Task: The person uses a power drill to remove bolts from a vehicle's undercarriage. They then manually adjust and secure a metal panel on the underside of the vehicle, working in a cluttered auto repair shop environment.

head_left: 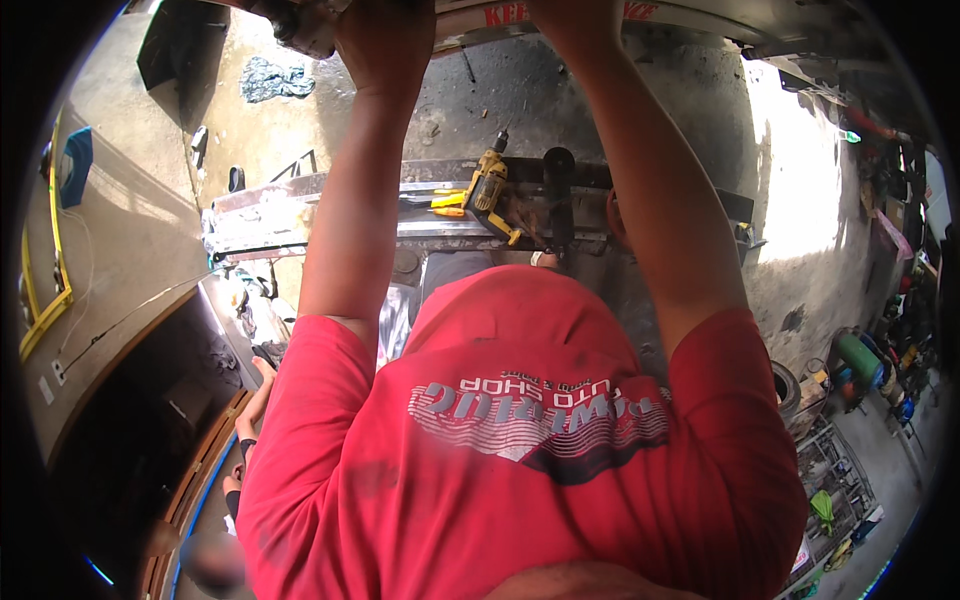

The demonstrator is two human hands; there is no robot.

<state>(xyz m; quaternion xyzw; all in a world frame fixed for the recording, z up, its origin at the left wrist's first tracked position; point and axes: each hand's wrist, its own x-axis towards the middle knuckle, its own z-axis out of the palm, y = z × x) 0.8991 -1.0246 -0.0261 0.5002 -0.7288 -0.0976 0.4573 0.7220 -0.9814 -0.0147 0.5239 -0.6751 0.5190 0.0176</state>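
Note:
Both my arms reach up to the top edge of the picture. My left hand is beside a grey metal tool with a rounded body; its fingers are cut off by the edge, so its grip is hidden. My right hand is against a pale panel with red lettering, its fingers also out of sight. Below my hands, a yellow and black cordless drill lies on a long metal beam. Yellow-handled tools lie left of the drill, and a dark tool with a round end lies right of it.
Crumpled bluish plastic lies on the floor at far left. A yellow frame and a blue piece are at the left rim. Another person's leg shows at lower left. Clutter, a tyre and a green cylinder line the right.

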